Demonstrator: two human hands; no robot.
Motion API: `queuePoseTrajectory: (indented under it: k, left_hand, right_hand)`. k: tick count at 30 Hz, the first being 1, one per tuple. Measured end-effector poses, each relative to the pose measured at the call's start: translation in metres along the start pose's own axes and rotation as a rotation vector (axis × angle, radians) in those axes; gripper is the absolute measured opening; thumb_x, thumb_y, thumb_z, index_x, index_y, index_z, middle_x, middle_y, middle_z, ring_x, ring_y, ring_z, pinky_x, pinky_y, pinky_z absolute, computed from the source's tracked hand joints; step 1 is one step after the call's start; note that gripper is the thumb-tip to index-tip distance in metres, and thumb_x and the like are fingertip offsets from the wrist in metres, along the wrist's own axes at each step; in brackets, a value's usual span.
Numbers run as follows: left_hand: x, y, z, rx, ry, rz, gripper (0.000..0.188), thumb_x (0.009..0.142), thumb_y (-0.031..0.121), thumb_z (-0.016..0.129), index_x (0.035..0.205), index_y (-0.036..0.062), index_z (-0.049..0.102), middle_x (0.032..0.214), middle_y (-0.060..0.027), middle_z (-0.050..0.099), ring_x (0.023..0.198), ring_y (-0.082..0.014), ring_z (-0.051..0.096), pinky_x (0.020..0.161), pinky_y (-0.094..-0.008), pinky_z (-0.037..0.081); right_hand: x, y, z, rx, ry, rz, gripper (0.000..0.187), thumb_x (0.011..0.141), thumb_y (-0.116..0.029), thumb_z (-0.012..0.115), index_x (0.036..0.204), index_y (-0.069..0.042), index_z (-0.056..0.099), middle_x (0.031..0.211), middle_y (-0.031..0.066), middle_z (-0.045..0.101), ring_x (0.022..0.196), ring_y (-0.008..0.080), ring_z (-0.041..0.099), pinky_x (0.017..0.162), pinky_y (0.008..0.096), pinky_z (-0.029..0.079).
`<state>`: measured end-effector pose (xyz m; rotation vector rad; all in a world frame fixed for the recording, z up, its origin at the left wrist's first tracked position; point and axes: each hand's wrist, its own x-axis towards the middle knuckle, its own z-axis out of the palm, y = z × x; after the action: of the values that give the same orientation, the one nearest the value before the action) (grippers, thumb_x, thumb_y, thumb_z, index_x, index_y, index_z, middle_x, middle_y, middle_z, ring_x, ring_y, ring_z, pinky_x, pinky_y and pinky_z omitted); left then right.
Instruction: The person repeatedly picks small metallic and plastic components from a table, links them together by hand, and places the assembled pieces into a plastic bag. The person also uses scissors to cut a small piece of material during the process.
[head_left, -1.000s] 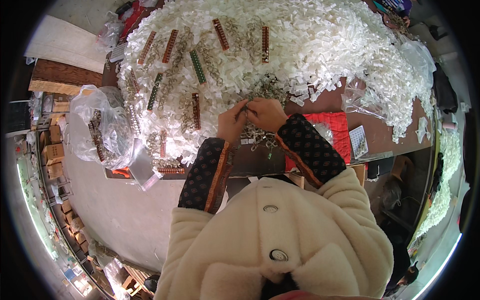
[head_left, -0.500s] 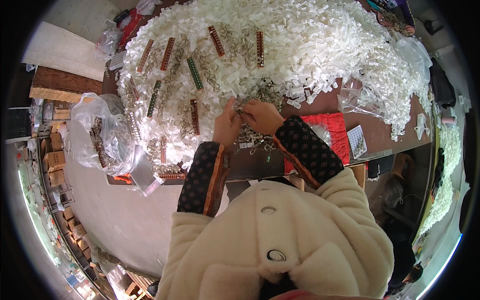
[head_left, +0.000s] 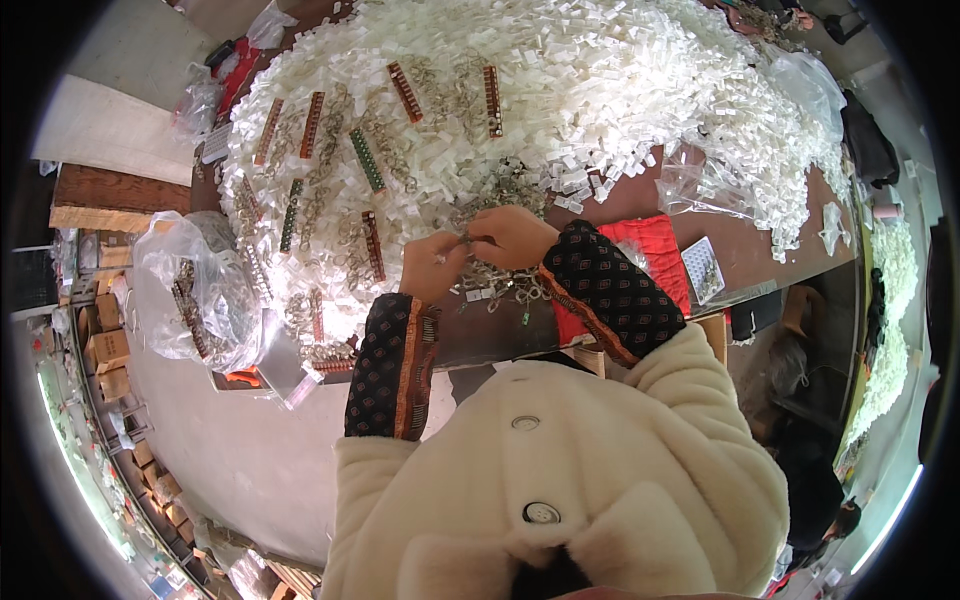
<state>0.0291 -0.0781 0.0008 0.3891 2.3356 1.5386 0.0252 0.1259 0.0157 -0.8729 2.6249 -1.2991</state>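
Observation:
Close together over the near edge of the pile, my left hand (head_left: 432, 265) and my right hand (head_left: 513, 237) meet at the fingertips. Both are closed, pinching something small between them that is too small to make out. Just behind and below my hands lies a tangle of small metal pieces (head_left: 520, 185), like chains or rings. A wide heap of small clear-white plastic pieces (head_left: 600, 90) covers the table. On it rest several reddish-brown strips with rows of dots, one strip (head_left: 372, 245) left of my hands, and a green strip (head_left: 366, 160) farther back.
A red cloth (head_left: 670, 262) lies right of my hands, partly under my right sleeve, beside a white dotted card (head_left: 703, 270). At the left table edge sits a clear plastic bag (head_left: 165, 300). The brown table's front edge (head_left: 480, 345) runs before me. Another person's hand (head_left: 803, 20) shows far right.
My view has shifted, so the table things sit slightly more to the left. My hands stay together; the left hand has turned and its fingers look more curled.

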Motion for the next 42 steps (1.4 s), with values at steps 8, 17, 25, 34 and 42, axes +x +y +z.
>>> queuePoseTrajectory:
  k: [8, 17, 25, 34, 42]
  left_hand:
    - [-0.008, 0.006, 0.020, -0.015, 0.249, 0.082, 0.012, 0.080, 0.010, 0.063, 0.075, -0.0012, 0.062, 0.061, -0.0044, 0.059, 0.057, -0.0067, 0.050, 0.052, -0.0269, 0.042]
    - [-0.013, -0.001, 0.025, -0.066, 0.278, 0.061, 0.011, 0.077, 0.009, 0.063, 0.073, -0.0008, 0.061, 0.058, -0.0041, 0.056, 0.055, -0.0080, 0.049, 0.052, -0.0276, 0.041]
    - [-0.014, -0.001, 0.023, -0.003, 0.295, 0.086, 0.011, 0.077, 0.008, 0.063, 0.072, -0.0014, 0.061, 0.056, -0.0049, 0.055, 0.053, -0.0074, 0.046, 0.049, -0.0278, 0.040]
    - [-0.010, -0.019, 0.030, 0.007, 0.261, 0.081, 0.011, 0.078, 0.009, 0.062, 0.072, -0.0009, 0.060, 0.055, -0.0042, 0.054, 0.053, -0.0066, 0.047, 0.049, -0.0265, 0.040]
    - [-0.015, -0.005, 0.024, -0.075, 0.205, 0.103, 0.009, 0.079, 0.006, 0.061, 0.074, -0.0012, 0.058, 0.056, -0.0022, 0.052, 0.054, -0.0059, 0.045, 0.049, -0.0263, 0.038]
  right_hand:
    - [-0.008, -0.006, 0.012, -0.055, 0.100, 0.031, 0.016, 0.079, -0.020, 0.057, 0.078, -0.005, 0.059, 0.079, 0.0116, 0.059, 0.072, 0.0371, 0.060, 0.063, 0.0469, 0.048]
    - [-0.011, -0.006, 0.026, -0.055, 0.130, 0.045, 0.014, 0.080, -0.017, 0.058, 0.075, -0.004, 0.058, 0.074, 0.0123, 0.055, 0.070, 0.0358, 0.059, 0.060, 0.0447, 0.047]
    - [-0.010, -0.006, 0.023, -0.047, 0.108, 0.029, 0.015, 0.080, -0.018, 0.058, 0.074, -0.004, 0.059, 0.075, 0.0123, 0.055, 0.071, 0.0361, 0.059, 0.062, 0.0457, 0.048]
    - [-0.016, -0.001, 0.033, -0.095, 0.112, 0.067, 0.015, 0.080, -0.019, 0.059, 0.078, -0.004, 0.059, 0.076, 0.0126, 0.055, 0.071, 0.0361, 0.059, 0.062, 0.0454, 0.048]
    - [-0.019, -0.008, 0.023, -0.016, 0.105, 0.022, 0.014, 0.080, -0.017, 0.058, 0.078, -0.004, 0.058, 0.074, 0.0125, 0.055, 0.071, 0.0358, 0.059, 0.061, 0.0453, 0.047]
